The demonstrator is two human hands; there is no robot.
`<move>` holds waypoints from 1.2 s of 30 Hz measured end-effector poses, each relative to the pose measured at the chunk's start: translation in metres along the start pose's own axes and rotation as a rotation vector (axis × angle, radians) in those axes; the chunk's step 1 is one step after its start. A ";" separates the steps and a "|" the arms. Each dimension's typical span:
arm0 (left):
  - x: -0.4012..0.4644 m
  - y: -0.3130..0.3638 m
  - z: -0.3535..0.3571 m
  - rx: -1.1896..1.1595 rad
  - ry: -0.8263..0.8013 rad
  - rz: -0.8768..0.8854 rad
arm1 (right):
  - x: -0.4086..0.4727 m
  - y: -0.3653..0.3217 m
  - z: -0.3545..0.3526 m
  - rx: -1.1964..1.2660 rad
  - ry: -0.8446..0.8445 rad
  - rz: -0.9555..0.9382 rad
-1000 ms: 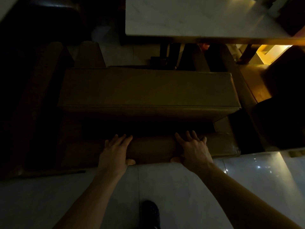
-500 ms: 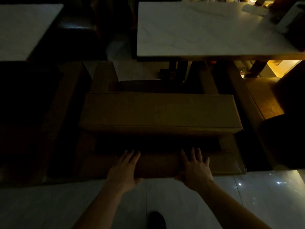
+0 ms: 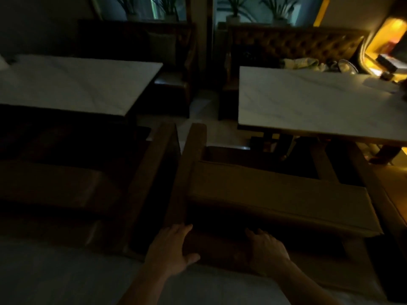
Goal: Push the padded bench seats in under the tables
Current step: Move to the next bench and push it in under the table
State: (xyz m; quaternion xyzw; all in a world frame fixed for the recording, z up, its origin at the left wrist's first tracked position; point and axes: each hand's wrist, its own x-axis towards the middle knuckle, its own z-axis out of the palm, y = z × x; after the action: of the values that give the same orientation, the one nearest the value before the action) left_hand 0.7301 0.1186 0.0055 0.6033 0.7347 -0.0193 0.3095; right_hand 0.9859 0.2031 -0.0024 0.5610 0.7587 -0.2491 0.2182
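Resting on the near low edge of the brown padded bench seat (image 3: 275, 194) are both hands: the left hand (image 3: 169, 252) lies flat with fingers straight and close together and the thumb splayed to the right, and the right hand (image 3: 267, 249) lies on the same dark rounded edge further right, its fingers bent forward over it; whether they grip is too dim to tell. The bench stands right of centre, its padded top near the front edge of the white marble-look table (image 3: 319, 102) and mostly out from under it, with a dark gap between pad and tabletop. Its brown wooden side rail (image 3: 191, 164) runs from the left hand away toward the far side.

Left of it, just beside, a second dark brown padded bench (image 3: 57, 188) sits before another white table (image 3: 72, 82). Beyond the right table stands a tufted brown leather booth back (image 3: 297, 44). At that table's far right corner, crumpled pale cloth or paper (image 3: 299, 62) and a plate-like dish (image 3: 348, 66) lie by a yellow-lit lamp glow (image 3: 394, 34); what the dish holds cannot be made out. Potted plants (image 3: 235, 7) line the far window.
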 end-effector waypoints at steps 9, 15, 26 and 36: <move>-0.064 -0.171 -0.071 -0.036 0.098 0.017 | -0.013 -0.209 -0.001 -0.025 0.096 -0.081; -0.094 -0.277 -0.109 -0.013 0.210 0.036 | -0.014 -0.348 0.005 -0.006 0.126 -0.181; -0.110 -0.458 -0.126 -0.021 0.375 -0.082 | 0.029 -0.533 0.058 -0.117 0.064 -0.357; -0.088 -0.635 -0.161 0.073 0.343 -0.126 | 0.089 -0.690 0.095 -0.079 0.068 -0.371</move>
State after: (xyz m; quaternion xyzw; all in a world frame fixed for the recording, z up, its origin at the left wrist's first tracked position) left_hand 0.0977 -0.0657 -0.0417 0.5614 0.8118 0.0380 0.1560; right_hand 0.3035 0.0401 -0.0394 0.4106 0.8653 -0.2359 0.1644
